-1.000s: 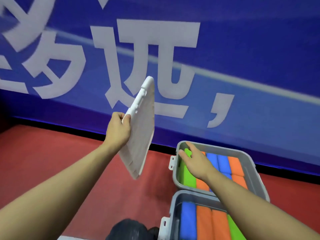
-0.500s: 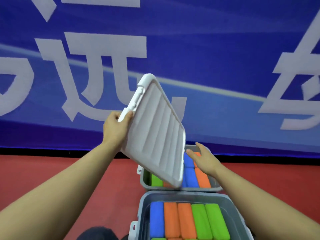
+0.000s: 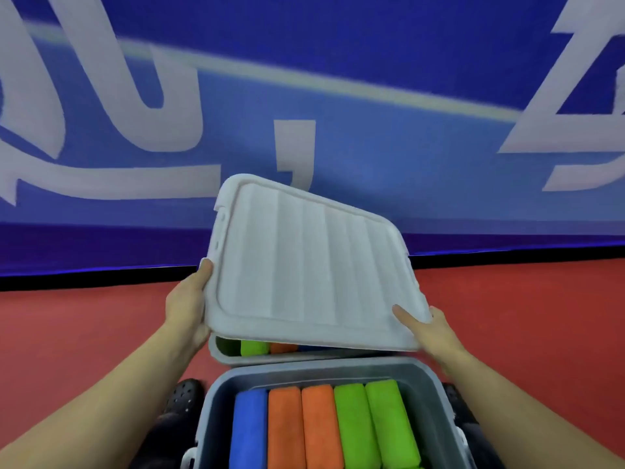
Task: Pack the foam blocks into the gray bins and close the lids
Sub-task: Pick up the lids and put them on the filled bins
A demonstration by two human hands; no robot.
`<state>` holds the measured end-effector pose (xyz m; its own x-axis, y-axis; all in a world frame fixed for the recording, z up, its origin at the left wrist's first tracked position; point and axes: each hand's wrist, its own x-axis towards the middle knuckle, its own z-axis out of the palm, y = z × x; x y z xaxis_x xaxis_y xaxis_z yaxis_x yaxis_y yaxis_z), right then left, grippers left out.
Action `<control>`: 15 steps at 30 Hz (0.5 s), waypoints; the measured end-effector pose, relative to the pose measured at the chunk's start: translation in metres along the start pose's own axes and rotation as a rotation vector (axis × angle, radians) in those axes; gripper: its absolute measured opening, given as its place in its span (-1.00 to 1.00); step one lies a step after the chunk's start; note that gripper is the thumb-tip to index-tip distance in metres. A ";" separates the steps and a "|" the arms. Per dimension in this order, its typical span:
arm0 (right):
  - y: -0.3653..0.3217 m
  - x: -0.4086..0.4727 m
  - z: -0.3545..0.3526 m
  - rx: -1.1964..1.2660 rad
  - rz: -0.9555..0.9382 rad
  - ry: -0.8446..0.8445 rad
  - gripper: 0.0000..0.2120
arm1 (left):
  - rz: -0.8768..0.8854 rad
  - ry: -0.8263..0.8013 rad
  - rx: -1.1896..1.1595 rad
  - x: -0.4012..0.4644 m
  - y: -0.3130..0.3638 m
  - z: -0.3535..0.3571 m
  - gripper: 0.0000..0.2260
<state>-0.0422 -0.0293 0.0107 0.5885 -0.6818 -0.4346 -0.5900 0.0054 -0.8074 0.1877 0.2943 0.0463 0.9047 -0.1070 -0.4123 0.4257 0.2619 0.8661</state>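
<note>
A white lid (image 3: 311, 272) of matt moulded plastic, ribbed with raised strips. Two gray bins (image 3: 422, 377) of smooth, slightly glossy plastic. Foam blocks (image 3: 318, 431) inside look soft and matt, finely textured. The red floor (image 3: 84, 326) looks matt.

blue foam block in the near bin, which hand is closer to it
Left. The left hand grips the white lid up-left of the blue foam block; the right hand holds the lid's far right corner.

A red floor (image 3: 84, 333) spreads below a blue banner (image 3: 372, 62) bearing large white characters (image 3: 135, 130) and a pale stripe. A black strip (image 3: 84, 277) runs along the banner's foot. Nearer than the banner, a black perforated shoe (image 3: 184, 394) rests on the floor.
</note>
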 end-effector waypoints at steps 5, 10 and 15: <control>0.044 0.058 0.029 -0.230 0.196 0.175 0.18 | -0.010 0.014 0.047 0.065 -0.059 -0.039 -0.61; 0.079 0.082 0.048 -0.227 0.116 0.118 0.22 | 0.084 0.166 0.225 0.084 -0.096 -0.058 -0.66; 0.080 0.095 0.050 -0.176 0.020 0.148 0.05 | 0.133 0.097 0.627 0.083 -0.106 -0.058 -0.72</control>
<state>-0.0061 -0.0572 -0.1144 0.4962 -0.7825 -0.3762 -0.6957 -0.0991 -0.7115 0.2170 0.3130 -0.0964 0.9575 -0.0175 -0.2879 0.2644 -0.3459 0.9003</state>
